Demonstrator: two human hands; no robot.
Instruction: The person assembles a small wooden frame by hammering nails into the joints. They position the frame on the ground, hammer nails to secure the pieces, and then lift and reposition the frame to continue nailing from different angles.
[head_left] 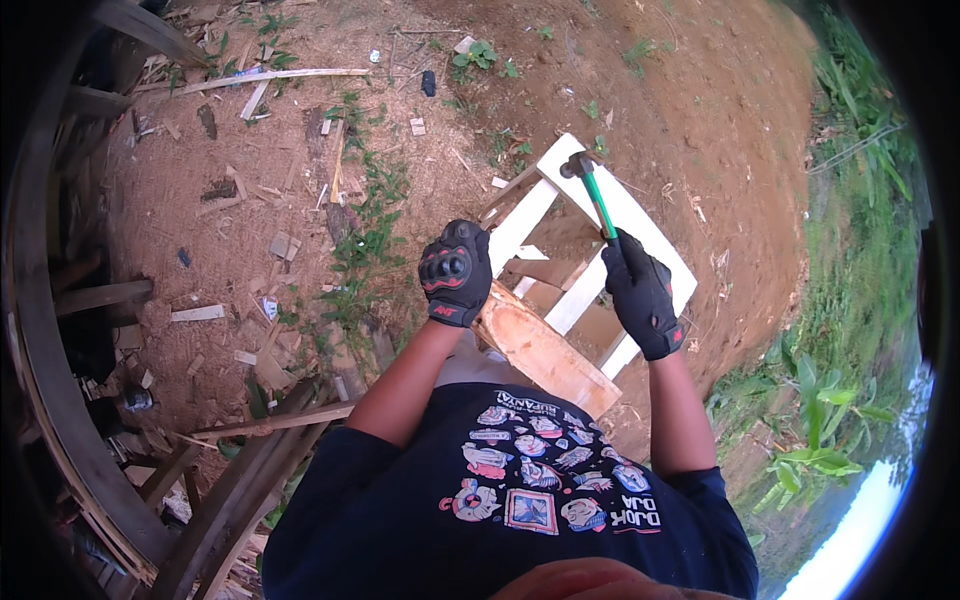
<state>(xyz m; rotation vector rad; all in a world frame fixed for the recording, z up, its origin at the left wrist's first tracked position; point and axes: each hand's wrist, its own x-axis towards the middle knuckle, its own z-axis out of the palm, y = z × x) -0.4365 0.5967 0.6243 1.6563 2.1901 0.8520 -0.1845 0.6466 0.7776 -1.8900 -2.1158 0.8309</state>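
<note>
Right hand point(642, 296) grips green-handled hammer point(601, 202), head over far corner of wooden frame point(645, 235); likely head-heavy, stiff; best held near handle end. Left hand point(454, 273) curled beside frame; cannot tell if holding.

Outdoor site, daylight. Ground: bare brown soil point(720, 110), littered at left with wood scraps point(198, 313); low weeds point(376, 195) grow among them. Left edge: weathered timber beams point(45, 370), deep shadow behind. Right edge: green grass point(850, 270), a broad-leaved plant point(815, 455). Lower right: bright sky point(850, 545).
</note>
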